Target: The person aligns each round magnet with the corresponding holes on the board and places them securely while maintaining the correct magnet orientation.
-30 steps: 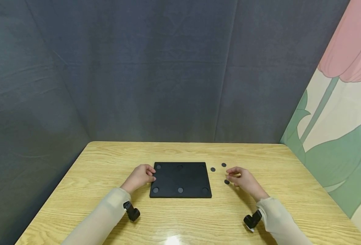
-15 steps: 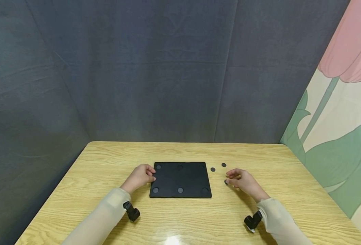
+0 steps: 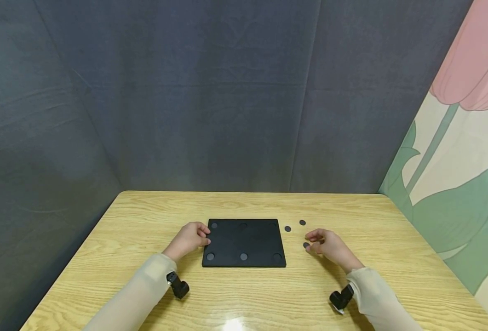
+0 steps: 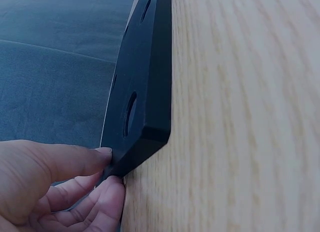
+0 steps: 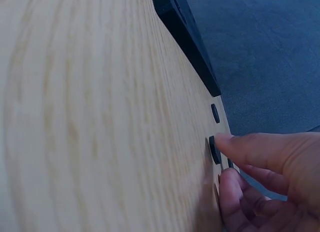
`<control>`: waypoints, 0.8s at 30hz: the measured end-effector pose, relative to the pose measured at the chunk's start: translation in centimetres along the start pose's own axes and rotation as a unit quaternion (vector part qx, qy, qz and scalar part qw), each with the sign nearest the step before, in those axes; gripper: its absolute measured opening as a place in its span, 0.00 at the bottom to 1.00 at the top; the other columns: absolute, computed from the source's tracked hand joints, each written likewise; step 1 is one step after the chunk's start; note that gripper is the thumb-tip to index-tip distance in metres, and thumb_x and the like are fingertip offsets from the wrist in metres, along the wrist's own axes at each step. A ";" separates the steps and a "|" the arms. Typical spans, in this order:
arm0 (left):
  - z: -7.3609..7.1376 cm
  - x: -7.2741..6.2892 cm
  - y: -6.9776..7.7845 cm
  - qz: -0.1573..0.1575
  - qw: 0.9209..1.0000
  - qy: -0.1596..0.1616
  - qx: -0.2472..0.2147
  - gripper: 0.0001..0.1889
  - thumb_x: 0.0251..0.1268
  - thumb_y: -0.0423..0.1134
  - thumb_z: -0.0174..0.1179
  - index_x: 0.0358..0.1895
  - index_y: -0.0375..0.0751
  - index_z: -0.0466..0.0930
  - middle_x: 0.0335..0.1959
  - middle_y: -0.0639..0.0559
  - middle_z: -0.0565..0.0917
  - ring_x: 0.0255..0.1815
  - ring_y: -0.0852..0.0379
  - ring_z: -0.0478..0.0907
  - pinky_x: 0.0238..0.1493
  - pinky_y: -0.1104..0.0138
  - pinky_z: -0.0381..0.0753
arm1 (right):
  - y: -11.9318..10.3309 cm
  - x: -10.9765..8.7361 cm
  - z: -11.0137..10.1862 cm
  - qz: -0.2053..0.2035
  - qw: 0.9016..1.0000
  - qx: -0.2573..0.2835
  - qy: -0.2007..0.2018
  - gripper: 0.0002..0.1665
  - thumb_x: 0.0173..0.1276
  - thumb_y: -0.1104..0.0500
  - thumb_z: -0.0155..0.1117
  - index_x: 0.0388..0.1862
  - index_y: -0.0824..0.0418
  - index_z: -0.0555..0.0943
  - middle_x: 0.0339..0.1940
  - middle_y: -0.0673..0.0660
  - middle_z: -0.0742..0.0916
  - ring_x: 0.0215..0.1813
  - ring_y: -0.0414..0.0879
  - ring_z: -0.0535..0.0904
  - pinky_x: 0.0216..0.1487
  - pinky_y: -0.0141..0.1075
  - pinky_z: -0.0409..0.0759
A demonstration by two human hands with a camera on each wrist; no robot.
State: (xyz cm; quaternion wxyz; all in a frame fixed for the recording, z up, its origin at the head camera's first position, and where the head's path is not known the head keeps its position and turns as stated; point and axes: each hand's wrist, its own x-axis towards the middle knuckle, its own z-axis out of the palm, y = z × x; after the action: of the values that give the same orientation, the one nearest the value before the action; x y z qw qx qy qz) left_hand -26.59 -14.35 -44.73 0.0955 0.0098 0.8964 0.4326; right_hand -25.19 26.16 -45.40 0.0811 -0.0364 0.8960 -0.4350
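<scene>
While the left hand (image 3: 189,240) pinches a black rectangular board (image 3: 244,240), the right hand (image 3: 330,246), fingers parted, touches the near black disc (image 5: 213,151).

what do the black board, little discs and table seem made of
Board: probably matt plastic, even black, crisp edges.
Discs: perhaps rubber or plastic, dull grey; too small to tell.
Table: wood or laminate, glossy, showing grain and a bright reflection.

In the right-wrist view your right fingers (image 5: 250,148) cover part of the nearer disc (image 5: 214,152), so you can't tell pinch from mere touch, another disc (image 5: 230,163) is mostly hidden behind them, both wrist views crop the board (image 4: 134,71), and your sleeves (image 3: 132,292) run off the head view's bottom edge.
</scene>
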 end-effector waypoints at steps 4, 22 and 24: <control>0.0 0.0 0.0 -0.001 1.000 -0.001 -0.001 0.11 0.58 0.29 0.65 0.45 0.36 0.79 0.35 0.46 0.77 0.32 0.54 0.74 0.33 0.66 0.74 | -0.1 0.0 0.0 0.001 1.000 0.001 -0.003 0.21 0.58 0.66 0.68 0.51 0.70 0.78 0.48 0.63 0.83 0.42 0.49 0.76 0.38 0.36 0.76; -0.1 -0.1 0.0 0.004 1.000 0.000 0.000 0.11 0.58 0.29 0.66 0.44 0.36 0.79 0.35 0.46 0.76 0.33 0.53 0.73 0.33 0.65 0.74 | 0.0 0.0 0.1 0.018 1.000 0.011 -0.011 0.20 0.58 0.68 0.67 0.50 0.71 0.77 0.39 0.59 0.79 0.38 0.48 0.71 0.34 0.36 0.73; -0.1 -0.1 0.0 0.003 1.000 -0.001 0.000 0.11 0.58 0.29 0.66 0.45 0.36 0.79 0.35 0.46 0.76 0.33 0.53 0.73 0.33 0.65 0.74 | 0.0 0.0 0.1 0.022 1.000 0.012 -0.012 0.19 0.58 0.68 0.67 0.50 0.70 0.77 0.38 0.59 0.79 0.36 0.47 0.71 0.33 0.35 0.72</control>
State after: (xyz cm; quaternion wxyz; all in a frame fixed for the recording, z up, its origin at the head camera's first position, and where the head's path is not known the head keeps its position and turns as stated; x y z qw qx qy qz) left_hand -26.52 -14.41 -44.65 0.0945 0.0131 0.8962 0.4332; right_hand -25.21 26.07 -45.47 0.1013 -0.0212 0.8903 -0.4435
